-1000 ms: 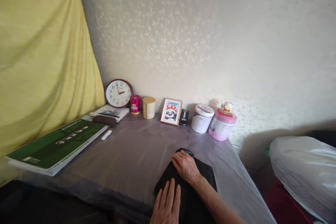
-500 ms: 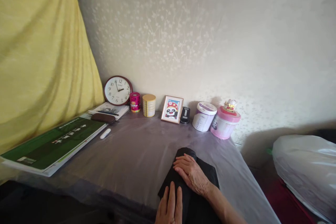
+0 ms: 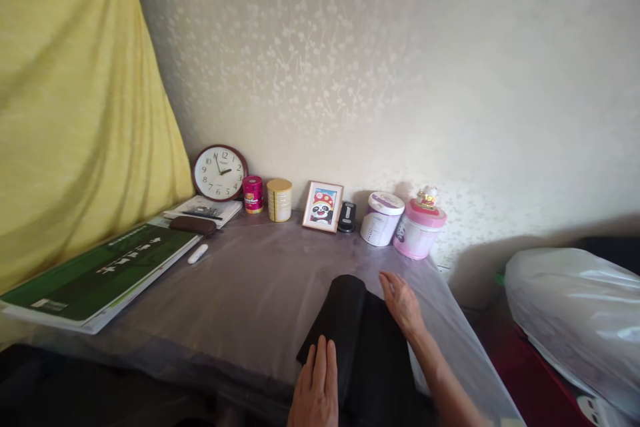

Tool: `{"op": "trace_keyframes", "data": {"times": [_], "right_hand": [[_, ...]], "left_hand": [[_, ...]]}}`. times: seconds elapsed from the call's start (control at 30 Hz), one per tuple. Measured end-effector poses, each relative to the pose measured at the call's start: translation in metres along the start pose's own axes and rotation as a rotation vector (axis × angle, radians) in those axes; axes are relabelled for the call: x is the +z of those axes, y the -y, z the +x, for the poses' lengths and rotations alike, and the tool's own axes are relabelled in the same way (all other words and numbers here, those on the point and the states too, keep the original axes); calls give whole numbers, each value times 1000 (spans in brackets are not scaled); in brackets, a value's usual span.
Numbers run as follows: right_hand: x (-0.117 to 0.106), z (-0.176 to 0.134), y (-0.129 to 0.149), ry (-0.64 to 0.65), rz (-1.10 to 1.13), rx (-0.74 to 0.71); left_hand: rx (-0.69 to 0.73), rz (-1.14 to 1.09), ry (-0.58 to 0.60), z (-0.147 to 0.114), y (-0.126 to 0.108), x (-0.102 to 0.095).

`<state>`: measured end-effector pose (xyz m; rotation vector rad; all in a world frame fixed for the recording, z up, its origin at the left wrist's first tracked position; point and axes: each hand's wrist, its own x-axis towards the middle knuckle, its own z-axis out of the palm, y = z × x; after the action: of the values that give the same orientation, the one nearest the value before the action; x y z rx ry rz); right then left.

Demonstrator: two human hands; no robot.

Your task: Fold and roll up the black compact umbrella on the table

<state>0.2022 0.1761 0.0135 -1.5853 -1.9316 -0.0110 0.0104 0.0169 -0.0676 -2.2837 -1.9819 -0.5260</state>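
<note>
A black piece of cloth lies on the table in front of me, with a thick folded strip along its left side. My left hand rests flat on the lower part of that strip, fingers stretched out. At the cloth's upper right corner is my right hand, its fingers loosely bent and pointing away from me. The corner itself is hidden by this hand, and no cloth shows between the fingers.
Along the wall stand a clock, a pink tin, a yellow-lidded can, a panda picture frame and two tubs. A green book lies left; a plastic-covered bundle is at right.
My right hand has lifted off the folded strip and moved right to the cloth's upper right corner. My left hand stays on the strip. The view has shifted slightly.
</note>
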Motion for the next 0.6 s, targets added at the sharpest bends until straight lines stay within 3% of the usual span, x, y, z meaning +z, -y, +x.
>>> {"op": "trace_keyframes", "data": {"times": [0.13, 0.23, 0.33, 0.5, 0.6], "right_hand": [[-32, -46, -22, 16, 83, 209], [-45, -75, -16, 230, 291, 392], [-52, -90, 3, 318, 420, 521], [-62, -93, 32, 308, 530, 537], [-68, -87, 47, 363, 719, 483]], "left_hand": [[-11, -60, 97, -1, -1, -18], [-12, -81, 179, 1, -1, -30], [-29, -98, 252, 4, -3, -40], [-98, -67, 409, 10, -10, -55], [-93, -82, 437, 12, -12, -60]]}}
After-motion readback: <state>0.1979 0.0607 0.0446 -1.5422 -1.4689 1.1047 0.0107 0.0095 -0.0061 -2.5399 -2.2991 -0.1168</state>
